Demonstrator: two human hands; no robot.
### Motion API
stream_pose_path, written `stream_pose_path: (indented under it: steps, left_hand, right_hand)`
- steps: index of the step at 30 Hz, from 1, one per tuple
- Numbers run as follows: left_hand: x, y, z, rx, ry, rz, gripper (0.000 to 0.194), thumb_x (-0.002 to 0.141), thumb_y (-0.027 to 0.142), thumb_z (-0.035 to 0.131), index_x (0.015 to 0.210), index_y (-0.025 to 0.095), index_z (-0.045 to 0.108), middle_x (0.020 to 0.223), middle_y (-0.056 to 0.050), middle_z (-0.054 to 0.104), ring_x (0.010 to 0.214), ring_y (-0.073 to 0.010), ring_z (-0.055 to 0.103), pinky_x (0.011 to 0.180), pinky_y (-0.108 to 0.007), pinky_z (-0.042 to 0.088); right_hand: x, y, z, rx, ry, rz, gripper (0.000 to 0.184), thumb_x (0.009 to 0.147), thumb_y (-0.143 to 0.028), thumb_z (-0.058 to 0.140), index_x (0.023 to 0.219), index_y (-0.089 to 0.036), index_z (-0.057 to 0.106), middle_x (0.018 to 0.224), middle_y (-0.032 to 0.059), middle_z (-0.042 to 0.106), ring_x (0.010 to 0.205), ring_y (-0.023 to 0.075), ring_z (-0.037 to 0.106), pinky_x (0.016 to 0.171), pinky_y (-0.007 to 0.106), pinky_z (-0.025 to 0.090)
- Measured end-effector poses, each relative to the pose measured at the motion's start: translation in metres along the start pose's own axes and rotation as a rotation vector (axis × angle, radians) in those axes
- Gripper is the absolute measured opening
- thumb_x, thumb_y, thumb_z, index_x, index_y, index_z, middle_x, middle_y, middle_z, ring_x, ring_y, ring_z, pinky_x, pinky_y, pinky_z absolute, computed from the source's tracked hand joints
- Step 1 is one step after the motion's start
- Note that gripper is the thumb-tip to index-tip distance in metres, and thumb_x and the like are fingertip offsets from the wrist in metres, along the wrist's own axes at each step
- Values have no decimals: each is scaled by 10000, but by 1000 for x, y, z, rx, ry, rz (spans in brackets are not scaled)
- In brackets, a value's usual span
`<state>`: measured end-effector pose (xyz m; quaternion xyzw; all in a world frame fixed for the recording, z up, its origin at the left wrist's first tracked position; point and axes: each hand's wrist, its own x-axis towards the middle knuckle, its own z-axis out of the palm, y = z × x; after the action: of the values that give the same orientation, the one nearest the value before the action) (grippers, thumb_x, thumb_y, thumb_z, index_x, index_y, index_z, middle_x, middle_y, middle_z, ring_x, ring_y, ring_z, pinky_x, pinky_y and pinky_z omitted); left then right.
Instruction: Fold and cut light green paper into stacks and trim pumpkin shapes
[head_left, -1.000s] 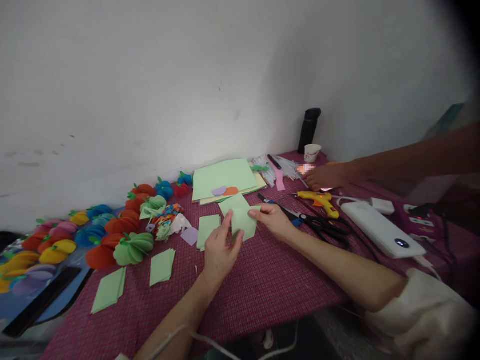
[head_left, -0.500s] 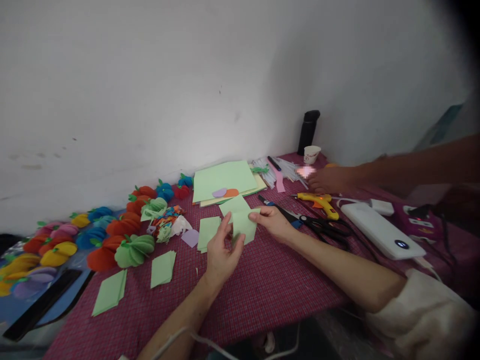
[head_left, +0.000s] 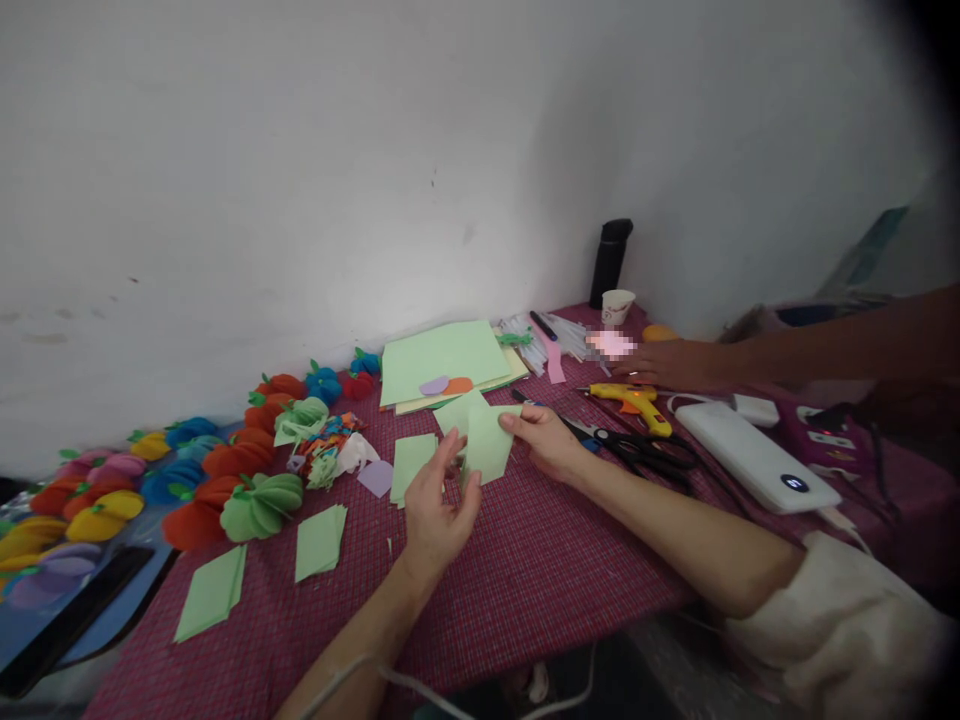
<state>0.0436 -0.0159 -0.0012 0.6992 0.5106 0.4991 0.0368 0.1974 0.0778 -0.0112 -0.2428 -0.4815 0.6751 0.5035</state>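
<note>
Above the middle of the table I hold light green paper pieces (head_left: 489, 448) in both hands. My right hand (head_left: 551, 445) pinches the right upper corner between thumb and fingers. On the left side, my left hand (head_left: 442, 500) curls round the edge, its thumb low by the paper and its fingertips partly hidden behind. Close to my left hand lies a small stack of green paper pieces (head_left: 411, 468). Two more green stacks, one nearer (head_left: 319, 543) and one at the far left (head_left: 212, 595), rest on the checked cloth (head_left: 525, 590).
Colourful paper pumpkins (head_left: 262, 505) crowd the left. Large paper sheets (head_left: 442, 352) lie by the wall. Right of my hands are scissors (head_left: 652, 450), a yellow glue gun (head_left: 634, 402), a white power bank (head_left: 757, 455) and another person's hand (head_left: 679, 364). A cup (head_left: 617, 307) and black bottle (head_left: 610, 262) stand behind.
The green paper has turned a little between my hands, and my left fingers have shifted along its edge. The view has swung slightly right. The other person's hand has moved slightly.
</note>
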Motion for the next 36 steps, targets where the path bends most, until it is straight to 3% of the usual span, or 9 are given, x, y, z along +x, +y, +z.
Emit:
stream_pose_path:
  steps: [7,14,25,31,34,36]
  left_hand:
    - [5,2,-4,78,42,92,341,723,143,505,1060,189,522,1128,-86,518,1026,-188,485,860,-354,410]
    - [8,2,-1,107,64,57,191,709,192,549,898,171,555,1072,-92,540,996,-195,500,849,-382,415]
    - [8,2,1,76,42,69,216,711,210,555,924,174,552,1047,-83,552,978,-182,509,857,-371,409]
    - [8,-1,2,22,34,-34,168,712,241,556,867,176,561,891,-52,588,861,-165,532,775,-325,427]
    - [6,-5,4,-16,35,-160,118,717,269,548,785,172,555,768,-22,581,744,-137,544,709,-281,434]
    - [5,-6,7,-96,65,-265,165,714,282,551,834,171,530,725,-8,572,693,-122,550,672,-257,437]
  right_hand:
    - [5,-6,-2,175,55,34,169,648,-305,645,722,-154,628,641,-4,615,546,84,519,535,220,398]
    - [5,-6,-2,194,53,31,159,657,-294,642,725,-150,627,632,-7,612,547,81,513,531,217,393]
    - [3,-2,-1,110,28,17,164,647,-303,644,713,-154,639,633,-9,612,530,72,493,531,212,376]
    - [-4,0,4,-97,-34,1,210,640,-320,637,749,-142,657,657,3,630,583,98,516,608,245,404]
    - [-6,-2,5,-191,-62,-14,235,635,-341,631,754,-140,660,659,2,628,582,106,516,602,254,408]
    - [-7,-2,5,-227,-51,-26,249,632,-358,627,740,-136,657,651,-1,620,564,102,505,581,250,402]
